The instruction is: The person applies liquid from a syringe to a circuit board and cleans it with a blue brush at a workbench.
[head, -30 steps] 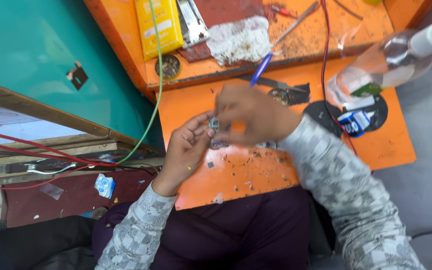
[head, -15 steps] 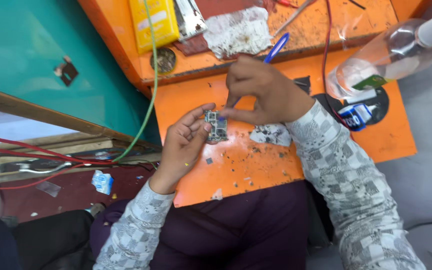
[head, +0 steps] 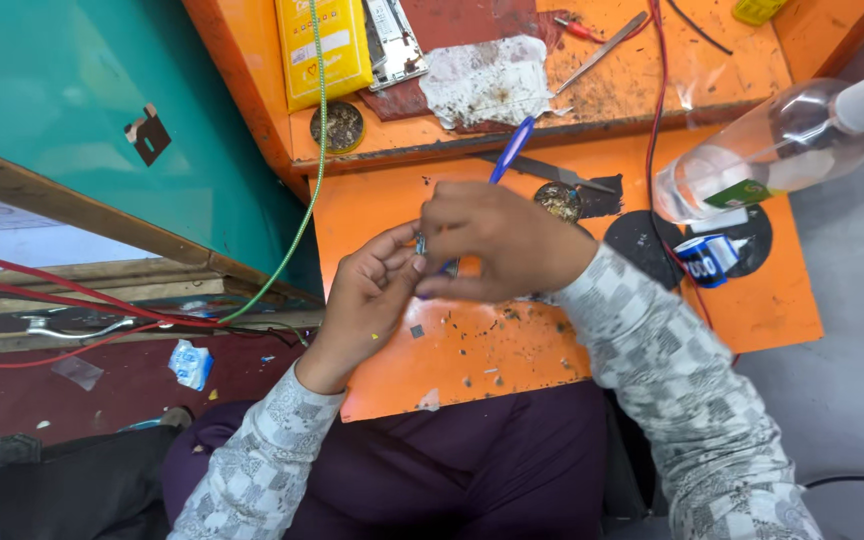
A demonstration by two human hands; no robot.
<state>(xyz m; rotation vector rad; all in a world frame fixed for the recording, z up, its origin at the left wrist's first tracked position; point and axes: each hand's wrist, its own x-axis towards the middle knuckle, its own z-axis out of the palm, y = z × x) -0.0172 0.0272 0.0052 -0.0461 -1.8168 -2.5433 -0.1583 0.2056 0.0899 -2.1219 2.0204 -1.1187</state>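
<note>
My left hand [head: 367,295] pinches a small circuit board [head: 420,243] between its fingertips above the orange work board [head: 552,340]. My right hand [head: 497,240] lies over it from the right, gripping a blue-handled tool [head: 512,150] whose tip meets the circuit board. Most of the small board is hidden by my right fingers. Both sleeves are grey-and-white checked.
A clear spray bottle [head: 772,150] lies at the right, a blue tape roll [head: 707,258] beside it. On the upper orange shelf sit a yellow box [head: 327,45], a dirty white cloth [head: 487,80], tweezers [head: 607,48] and a round tin [head: 337,125]. A green cable [head: 302,200] and red wires [head: 72,290] run at the left.
My right hand has moved left and closed over the circuit board, hiding most of it. The blue tool now stands more upright.
</note>
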